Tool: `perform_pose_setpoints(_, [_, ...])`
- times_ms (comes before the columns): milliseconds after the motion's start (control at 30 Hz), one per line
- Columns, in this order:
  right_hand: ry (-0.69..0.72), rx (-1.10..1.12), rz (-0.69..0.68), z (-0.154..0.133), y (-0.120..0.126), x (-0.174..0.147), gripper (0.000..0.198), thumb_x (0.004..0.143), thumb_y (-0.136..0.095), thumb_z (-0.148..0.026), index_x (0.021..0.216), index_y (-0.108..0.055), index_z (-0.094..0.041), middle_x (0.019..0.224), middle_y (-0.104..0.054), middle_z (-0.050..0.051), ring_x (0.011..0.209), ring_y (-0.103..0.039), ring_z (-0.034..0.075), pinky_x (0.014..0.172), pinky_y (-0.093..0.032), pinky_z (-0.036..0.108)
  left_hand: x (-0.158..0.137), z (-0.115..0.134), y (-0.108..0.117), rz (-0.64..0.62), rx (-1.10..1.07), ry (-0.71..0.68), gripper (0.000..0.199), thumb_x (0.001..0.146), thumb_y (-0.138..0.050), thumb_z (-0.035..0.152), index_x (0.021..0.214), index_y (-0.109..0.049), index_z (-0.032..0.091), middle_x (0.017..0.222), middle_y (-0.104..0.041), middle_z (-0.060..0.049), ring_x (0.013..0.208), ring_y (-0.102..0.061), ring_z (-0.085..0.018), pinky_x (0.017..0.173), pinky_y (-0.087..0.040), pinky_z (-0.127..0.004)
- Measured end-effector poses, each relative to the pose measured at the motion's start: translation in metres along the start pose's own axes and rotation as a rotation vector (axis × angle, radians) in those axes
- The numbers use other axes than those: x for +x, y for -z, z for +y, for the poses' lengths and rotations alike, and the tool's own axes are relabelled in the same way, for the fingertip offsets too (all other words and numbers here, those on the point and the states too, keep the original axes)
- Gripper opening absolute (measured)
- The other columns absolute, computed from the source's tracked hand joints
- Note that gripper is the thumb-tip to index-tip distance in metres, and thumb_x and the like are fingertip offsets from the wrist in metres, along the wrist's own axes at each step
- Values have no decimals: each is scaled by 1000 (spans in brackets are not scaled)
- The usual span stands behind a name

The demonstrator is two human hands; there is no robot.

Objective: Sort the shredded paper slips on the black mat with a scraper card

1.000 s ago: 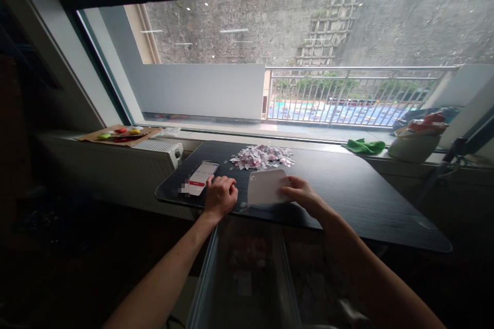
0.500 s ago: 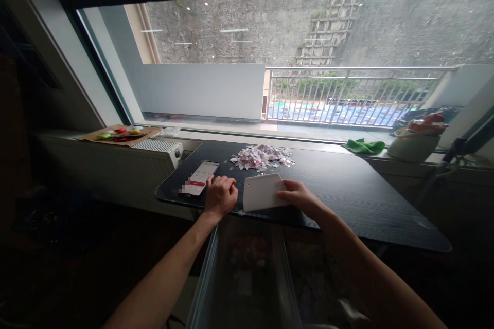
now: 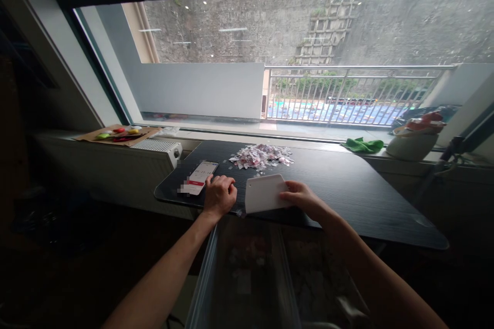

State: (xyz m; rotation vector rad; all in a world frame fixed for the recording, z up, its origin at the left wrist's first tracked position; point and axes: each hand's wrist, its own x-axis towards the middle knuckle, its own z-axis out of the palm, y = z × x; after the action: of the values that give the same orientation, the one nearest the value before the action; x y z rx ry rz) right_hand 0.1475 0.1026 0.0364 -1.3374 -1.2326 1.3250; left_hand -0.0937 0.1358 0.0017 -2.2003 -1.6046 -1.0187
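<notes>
A white plastic scraper (image 3: 266,194), a flat sheet with rounded corners and a small hole, tilts near the front edge of the black table (image 3: 347,190). My right hand (image 3: 303,196) pinches its right end between thumb and fingers. On the table just right of the phone (image 3: 203,177) rests my left hand (image 3: 219,195), fingers curled; anything inside them is hidden. The phone lies face up with a timer-like screen. Behind the scraper spreads a pile of small pale plastic or paper scraps (image 3: 262,156), with a few bits (image 3: 240,213) at the front edge.
Below the front edge stands a clear bin (image 3: 208,277) with dim scraps inside. A radiator (image 3: 162,150) carries a brown board (image 3: 116,134) with coloured items at left. A green cloth (image 3: 363,146) and a pale pot (image 3: 412,144) sit on the windowsill at right.
The scraper and my right hand have shifted very slightly to the right. My left hand stays beside the phone, and the scrap pile looks the same.
</notes>
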Motion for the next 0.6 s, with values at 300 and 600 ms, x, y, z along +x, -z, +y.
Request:
perform_pose_setpoints(300, [65, 73, -14, 11, -6, 5, 33, 57, -70, -19, 89, -68, -17, 78, -72, 2, 67, -64, 17, 57, -52, 26, -1, 1, 1, -7, 4, 1, 17, 78, -46, 17, 78, -62, 21, 80, -68, -3, 82, -60, -21, 99, -30, -45])
perform_pose_setpoints(600, [92, 88, -72, 12, -5, 3, 33, 56, -71, -20, 88, -69, -16, 80, -72, 1, 71, -65, 17, 65, -50, 26, 0, 1, 1, -11, -1, 2, 18, 77, -45, 17, 78, -63, 21, 81, -68, -4, 82, -60, -22, 98, -31, -46])
